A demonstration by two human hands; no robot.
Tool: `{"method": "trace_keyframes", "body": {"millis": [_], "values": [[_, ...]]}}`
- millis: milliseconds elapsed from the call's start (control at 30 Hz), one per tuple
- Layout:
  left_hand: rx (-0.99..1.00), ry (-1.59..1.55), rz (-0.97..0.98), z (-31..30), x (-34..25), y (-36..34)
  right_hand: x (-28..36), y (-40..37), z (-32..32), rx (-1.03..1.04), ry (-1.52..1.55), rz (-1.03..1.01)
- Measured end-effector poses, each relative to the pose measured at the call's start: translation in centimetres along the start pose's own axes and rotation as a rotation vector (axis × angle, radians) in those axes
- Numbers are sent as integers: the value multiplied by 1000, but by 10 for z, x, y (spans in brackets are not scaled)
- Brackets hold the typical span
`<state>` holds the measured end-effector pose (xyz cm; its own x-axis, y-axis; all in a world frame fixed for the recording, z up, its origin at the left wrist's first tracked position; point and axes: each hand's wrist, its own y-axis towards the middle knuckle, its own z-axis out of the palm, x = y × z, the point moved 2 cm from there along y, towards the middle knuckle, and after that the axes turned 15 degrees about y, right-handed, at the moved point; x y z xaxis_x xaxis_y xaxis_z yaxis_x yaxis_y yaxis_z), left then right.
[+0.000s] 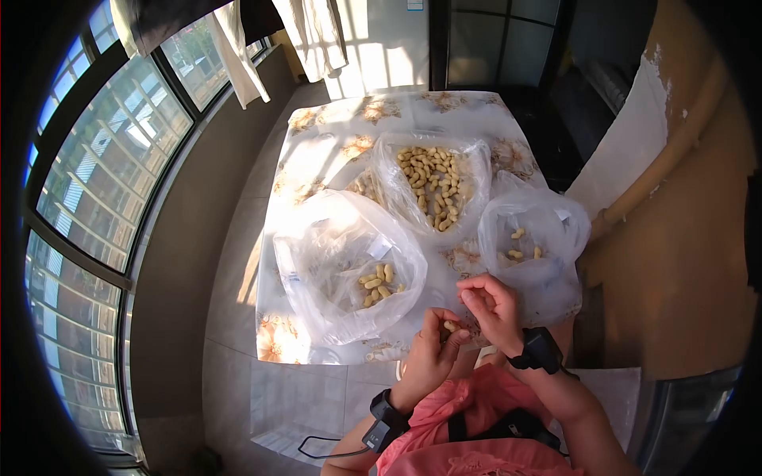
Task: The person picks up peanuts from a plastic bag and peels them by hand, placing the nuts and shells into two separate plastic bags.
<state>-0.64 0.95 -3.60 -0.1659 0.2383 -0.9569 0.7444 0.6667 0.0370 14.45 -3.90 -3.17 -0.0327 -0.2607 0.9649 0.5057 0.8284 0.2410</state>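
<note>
My left hand (432, 353) is closed, with a peanut (451, 326) pinched between thumb and fingers at the table's front edge. Just right of it and slightly higher is my right hand (494, 311), its thumb and index finger drawn together; whatever may be between them is too small to make out. Beyond my hands stand three open clear plastic bags. The left bag (305, 262) holds several peanuts (375, 282). A large heap of peanuts (432, 178) fills the bottom of the middle bag (389, 163). A few peanuts (516, 254) lie in the right bag (567, 226).
The table (317, 119) wears a pale flowered cloth, partly in bright sunlight. Barred windows (111, 174) run along the left side, with white cloths (309, 40) hanging above. A brown wall (683, 230) is close on the right. Dark wristbands sit on both wrists.
</note>
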Motion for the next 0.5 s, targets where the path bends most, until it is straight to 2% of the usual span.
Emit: {"method": "trace_keyframes", "body": {"millis": [100,167,233,400,467,500], "values": [[0,41,-69,-11,-2,9,4,3,-1,58,-32,-48],[-70,41,6,-10,3,16,2,3,-2,122,-31,-112],[-180,104,79,-15,-4,23,3,2,-4,124,-7,-87],[-157,162,84,-8,3,28,10,5,-4,167,22,-73],[-127,220,86,-7,5,28,20,8,4,252,1,-111],[-142,233,133,-5,7,29,18,9,4,257,7,-108]]}}
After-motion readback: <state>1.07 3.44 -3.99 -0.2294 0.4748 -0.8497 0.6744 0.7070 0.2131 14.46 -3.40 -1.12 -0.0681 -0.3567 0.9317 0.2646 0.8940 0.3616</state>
